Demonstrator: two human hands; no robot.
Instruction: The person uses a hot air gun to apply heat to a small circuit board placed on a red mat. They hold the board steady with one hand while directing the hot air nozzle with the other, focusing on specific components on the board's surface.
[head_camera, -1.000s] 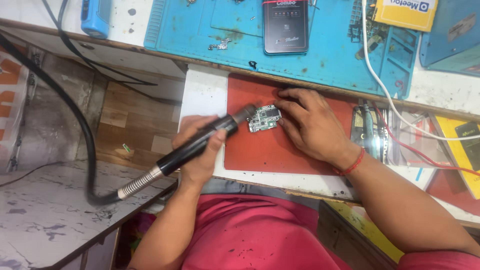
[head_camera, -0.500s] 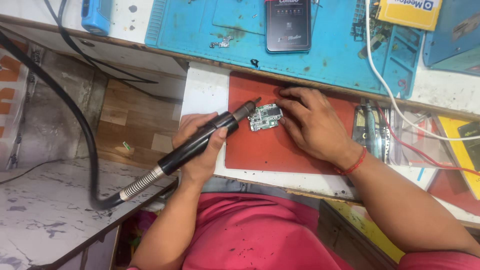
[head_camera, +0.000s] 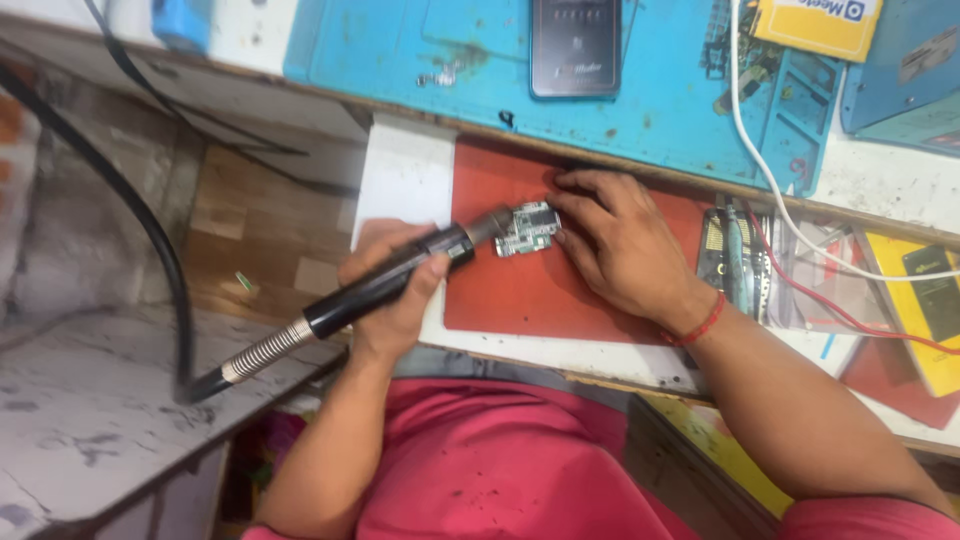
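Note:
My left hand (head_camera: 395, 290) grips a black hot-air wand (head_camera: 385, 285) with a metal spring collar and a thick black hose. Its metal nozzle points right at a small green circuit board (head_camera: 527, 230). The board lies on a red work mat (head_camera: 560, 290). My right hand (head_camera: 620, 240) rests flat on the mat beside the board, fingertips pressing its right edge. A red thread band circles that wrist.
A blue silicone mat (head_camera: 660, 100) lies behind, with a dark phone (head_camera: 575, 45) on it. A white cable (head_camera: 780, 200) and a red wire (head_camera: 830, 300) run on the right, near a yellow box (head_camera: 930, 300) and a clear case of small parts (head_camera: 735, 260). The black hose (head_camera: 150, 240) loops at left.
The view has shifted a little. Both hands, the wand and the board keep nearly the same positions.

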